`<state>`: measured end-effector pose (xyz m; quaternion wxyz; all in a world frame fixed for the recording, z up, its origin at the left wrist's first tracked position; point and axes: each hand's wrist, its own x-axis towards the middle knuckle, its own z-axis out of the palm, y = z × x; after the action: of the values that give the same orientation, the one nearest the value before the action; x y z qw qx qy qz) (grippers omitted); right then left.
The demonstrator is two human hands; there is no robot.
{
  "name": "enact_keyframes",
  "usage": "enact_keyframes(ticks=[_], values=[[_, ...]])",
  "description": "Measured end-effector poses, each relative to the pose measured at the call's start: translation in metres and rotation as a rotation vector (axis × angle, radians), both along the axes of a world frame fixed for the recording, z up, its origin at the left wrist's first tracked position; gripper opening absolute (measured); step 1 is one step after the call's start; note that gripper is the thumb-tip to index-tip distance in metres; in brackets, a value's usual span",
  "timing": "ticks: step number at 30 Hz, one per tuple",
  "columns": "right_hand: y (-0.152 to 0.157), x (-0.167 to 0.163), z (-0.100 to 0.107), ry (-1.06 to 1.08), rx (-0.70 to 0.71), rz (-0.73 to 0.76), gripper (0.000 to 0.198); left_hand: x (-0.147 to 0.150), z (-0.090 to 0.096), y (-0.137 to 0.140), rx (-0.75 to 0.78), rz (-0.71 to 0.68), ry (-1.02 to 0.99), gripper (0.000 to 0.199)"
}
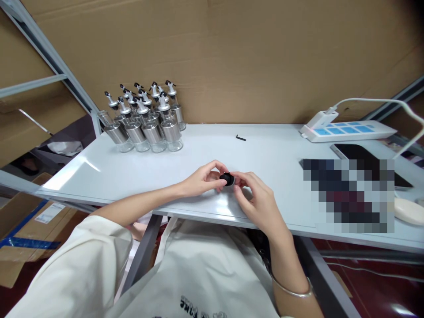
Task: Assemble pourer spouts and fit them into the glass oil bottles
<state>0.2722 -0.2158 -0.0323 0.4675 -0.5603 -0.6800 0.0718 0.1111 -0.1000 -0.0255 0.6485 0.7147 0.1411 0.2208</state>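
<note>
Close to the table's front edge, my left hand [207,179] pinches a small bottle pourer [227,179] between thumb and fingers. Its black round stopper end faces me, and a silvery edge shows on its right side. My right hand [254,194] grips that silvery side with its fingertips, which hide most of the metal part. Beyond both hands lies a small bent black piece [241,138], like the flip caps on the bottles. At the back left stand several glass oil bottles [153,134] with steel sleeves and silver pourers. The front-left bottle [114,130] has an open neck without a pourer.
On the right, a white power strip [351,131] with a plugged-in charger [321,119] and white cable lies before a phone [364,159]. A pixelated patch covers something beside it. A cream rounded object [409,211] sits at the right edge. Cardboard [232,62] walls the back.
</note>
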Motion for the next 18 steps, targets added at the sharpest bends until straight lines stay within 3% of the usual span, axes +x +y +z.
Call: enact_keyframes(ticks=[4,11,18], values=[[0.0003,-0.0002,0.0009,0.021,0.001,-0.023,0.022,-0.0003,0.0034,-0.0029,-0.093,-0.034,-0.016,0.043],[-0.0005,-0.0010,0.0009,0.059,-0.035,-0.031,0.018,0.0023,0.0004,0.0008,-0.097,0.031,0.045,0.049],[-0.0008,-0.0007,0.0017,0.061,-0.008,0.021,0.016,0.0001,0.0050,0.0030,-0.067,-0.099,0.112,0.048]])
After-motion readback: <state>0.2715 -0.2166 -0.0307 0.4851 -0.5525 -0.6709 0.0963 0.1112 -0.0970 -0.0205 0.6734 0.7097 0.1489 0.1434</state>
